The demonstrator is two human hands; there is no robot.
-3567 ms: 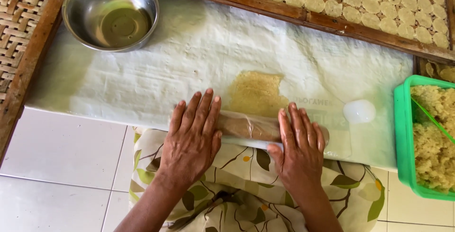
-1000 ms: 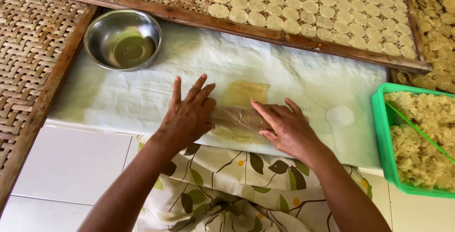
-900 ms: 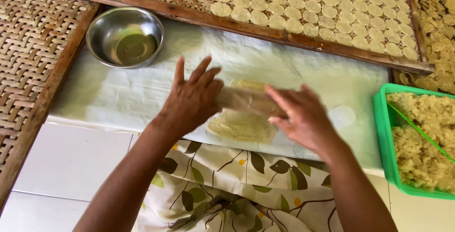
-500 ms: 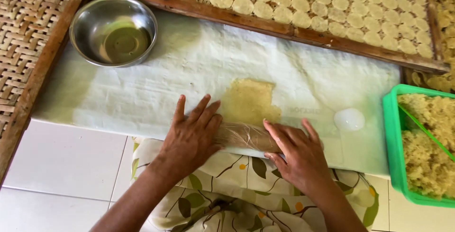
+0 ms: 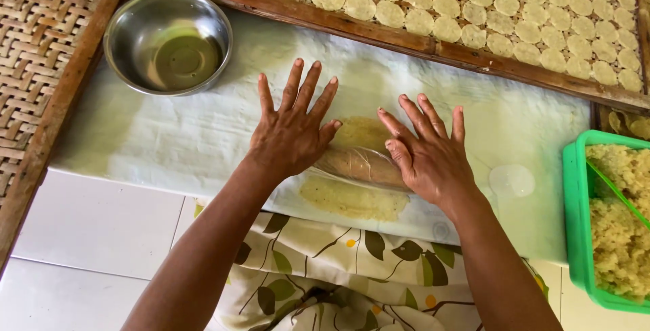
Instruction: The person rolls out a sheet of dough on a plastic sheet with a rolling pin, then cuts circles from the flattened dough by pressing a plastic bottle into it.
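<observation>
Left hand (image 5: 292, 135) and right hand (image 5: 428, 151) press flat, fingers spread, grip apart, on the wrapped roller (image 5: 359, 166).

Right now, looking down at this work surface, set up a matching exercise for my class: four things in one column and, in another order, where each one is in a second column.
Things:
1. steel bowl
2. green tub
3. roller
4. round discs

Places:
A. under both hands, on the flattened dough
B. far left of the white sheet
C. in rows on the woven tray at the top
D. right edge, holding crumbly yellow dough

Pairs: 1-B, 2-D, 3-A, 4-C

The left hand and right hand press flat on the roller, fingers spread.
</observation>
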